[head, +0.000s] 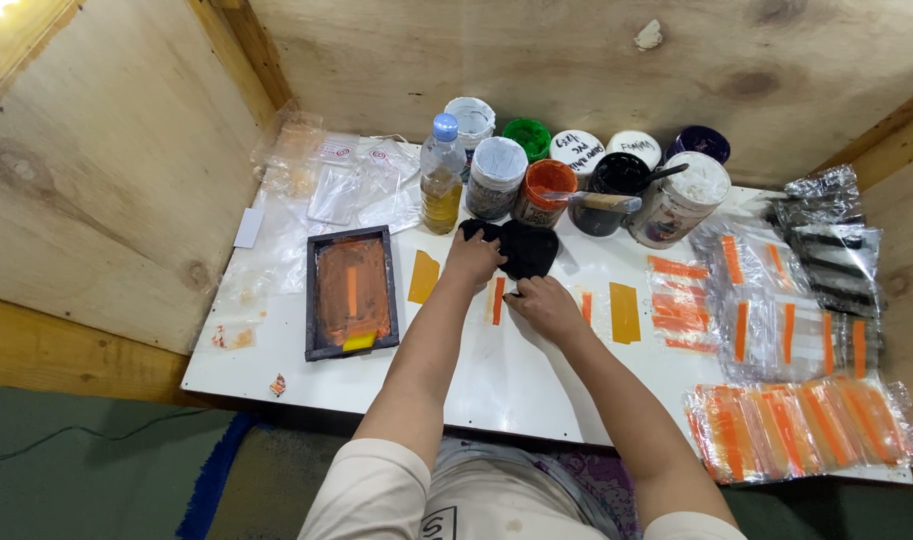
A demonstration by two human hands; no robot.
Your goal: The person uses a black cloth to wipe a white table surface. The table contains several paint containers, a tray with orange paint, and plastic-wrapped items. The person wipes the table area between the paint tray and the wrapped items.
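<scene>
My right hand (545, 303) presses flat and unclenched on the white table (497, 385), its fingertips at the near edge of the black cloth (522, 247). Just beyond, my left hand (474, 258) grips the cloth's left side. Farther back stand the orange paint jar (546, 192) and a bottle (443, 175).

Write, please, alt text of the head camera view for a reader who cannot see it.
A person's left hand and right hand press on a black cloth on a white table. A framed printing screen smeared with orange ink lies to the left, paint jars stand behind, and bagged orange strips lie to the right.
</scene>
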